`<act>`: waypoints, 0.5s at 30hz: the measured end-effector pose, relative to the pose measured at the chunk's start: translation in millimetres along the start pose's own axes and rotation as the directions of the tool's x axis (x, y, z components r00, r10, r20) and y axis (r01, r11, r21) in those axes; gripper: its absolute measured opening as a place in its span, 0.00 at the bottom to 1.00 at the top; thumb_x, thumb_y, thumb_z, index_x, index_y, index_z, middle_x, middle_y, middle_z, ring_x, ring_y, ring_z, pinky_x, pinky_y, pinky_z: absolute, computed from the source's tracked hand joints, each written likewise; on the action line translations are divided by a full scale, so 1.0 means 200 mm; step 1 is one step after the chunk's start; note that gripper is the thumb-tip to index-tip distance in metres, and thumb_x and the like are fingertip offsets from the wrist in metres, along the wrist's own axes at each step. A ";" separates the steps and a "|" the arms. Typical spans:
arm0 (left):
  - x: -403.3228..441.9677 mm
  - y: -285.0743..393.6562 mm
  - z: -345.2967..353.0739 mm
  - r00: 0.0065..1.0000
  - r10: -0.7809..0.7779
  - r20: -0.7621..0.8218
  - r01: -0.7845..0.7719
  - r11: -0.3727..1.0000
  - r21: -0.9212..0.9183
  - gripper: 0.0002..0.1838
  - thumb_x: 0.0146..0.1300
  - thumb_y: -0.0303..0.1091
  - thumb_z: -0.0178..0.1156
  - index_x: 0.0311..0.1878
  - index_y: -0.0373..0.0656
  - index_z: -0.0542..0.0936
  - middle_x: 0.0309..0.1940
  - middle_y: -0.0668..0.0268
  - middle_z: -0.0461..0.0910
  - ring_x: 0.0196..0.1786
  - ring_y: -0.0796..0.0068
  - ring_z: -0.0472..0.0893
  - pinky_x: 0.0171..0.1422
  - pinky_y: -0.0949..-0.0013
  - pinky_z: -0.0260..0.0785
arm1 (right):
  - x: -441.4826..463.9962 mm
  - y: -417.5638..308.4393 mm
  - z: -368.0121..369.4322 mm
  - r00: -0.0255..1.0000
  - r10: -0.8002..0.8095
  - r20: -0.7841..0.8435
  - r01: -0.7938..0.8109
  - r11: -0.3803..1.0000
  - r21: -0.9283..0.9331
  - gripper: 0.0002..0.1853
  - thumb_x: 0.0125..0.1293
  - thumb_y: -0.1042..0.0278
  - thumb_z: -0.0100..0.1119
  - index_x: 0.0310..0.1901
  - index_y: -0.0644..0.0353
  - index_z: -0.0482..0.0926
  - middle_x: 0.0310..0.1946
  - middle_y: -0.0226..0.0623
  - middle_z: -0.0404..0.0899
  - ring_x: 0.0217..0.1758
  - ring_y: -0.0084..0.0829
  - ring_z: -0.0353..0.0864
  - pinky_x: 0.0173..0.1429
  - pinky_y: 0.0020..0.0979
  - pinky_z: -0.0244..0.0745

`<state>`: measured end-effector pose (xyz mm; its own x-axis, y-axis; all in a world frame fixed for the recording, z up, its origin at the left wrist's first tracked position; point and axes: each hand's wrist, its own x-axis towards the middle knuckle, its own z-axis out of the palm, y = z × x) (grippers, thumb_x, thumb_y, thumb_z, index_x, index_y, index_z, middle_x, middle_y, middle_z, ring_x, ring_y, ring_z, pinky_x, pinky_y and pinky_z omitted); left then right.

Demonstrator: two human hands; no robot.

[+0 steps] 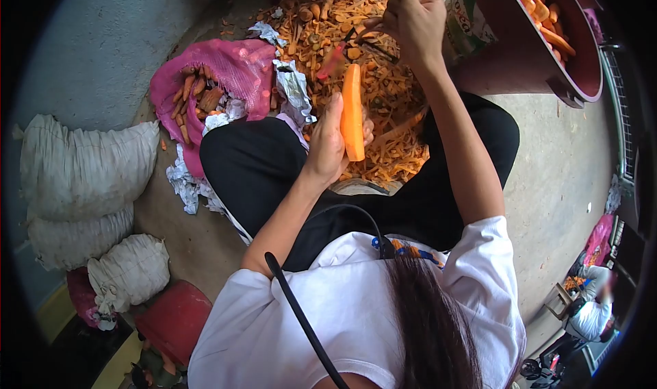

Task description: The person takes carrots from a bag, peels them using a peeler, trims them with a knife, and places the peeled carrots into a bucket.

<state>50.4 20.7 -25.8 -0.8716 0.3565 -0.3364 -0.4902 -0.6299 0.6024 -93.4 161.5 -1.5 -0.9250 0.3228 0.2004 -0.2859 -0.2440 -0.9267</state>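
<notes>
My left hand point(328, 141) is wrapped round a peeled carrot point(352, 113), which stands nearly upright above a heap of orange peelings point(393, 125). Farther forward, my right hand point(415, 20) is raised with its fingers curled, apart from the carrot. Beneath its fingers a thin dark tool point(375, 48) shows, but its kind and how it is gripped are unclear. Left of that tool is a blurred red piece point(332, 61); I cannot tell whether the two are joined.
A dark red tub point(503, 64) of peeled carrots stands at the right. On the left are a pink mesh sack point(236, 67) with unpeeled carrots, crumpled paper point(293, 88) and white sacks point(89, 159). Behind them lies a red container point(176, 320). Another person point(590, 314) sits far right.
</notes>
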 end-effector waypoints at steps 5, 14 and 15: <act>0.02 0.03 -0.03 1.000 -0.022 -0.021 0.018 0.988 -0.153 0.21 0.74 0.49 0.38 0.59 0.45 0.69 0.36 0.67 0.71 0.35 0.76 0.72 0.37 0.72 0.67 | -0.28 -0.29 0.07 0.953 0.209 0.220 -0.263 0.930 0.256 0.13 0.72 0.62 0.50 0.32 0.54 0.59 0.12 0.22 0.55 0.09 0.14 0.55 0.15 0.26 0.73; -0.01 0.02 -0.07 0.998 -0.012 0.062 0.022 0.987 -0.157 0.20 0.75 0.47 0.35 0.59 0.46 0.67 0.44 0.67 0.74 0.43 0.72 0.77 0.47 0.67 0.72 | -0.36 -0.23 0.10 0.948 0.219 0.232 -0.273 0.933 0.233 0.13 0.70 0.64 0.53 0.34 0.56 0.60 0.13 0.23 0.61 0.11 0.13 0.59 0.13 0.19 0.54; 0.01 0.00 -0.09 0.998 -0.011 0.069 0.020 0.991 -0.130 0.20 0.75 0.48 0.35 0.57 0.47 0.68 0.42 0.67 0.73 0.40 0.73 0.75 0.45 0.68 0.70 | -0.30 -0.20 0.09 0.982 0.128 0.143 -0.149 0.977 0.153 0.11 0.70 0.64 0.52 0.35 0.56 0.61 0.15 0.22 0.61 0.13 0.13 0.59 0.15 0.19 0.54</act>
<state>49.9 8.7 -40.5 -0.8641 0.4098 -0.2924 -0.5034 -0.7070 0.4967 -32.1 135.0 28.8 -0.9801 0.1553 0.1236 -0.1794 -0.4263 -0.8866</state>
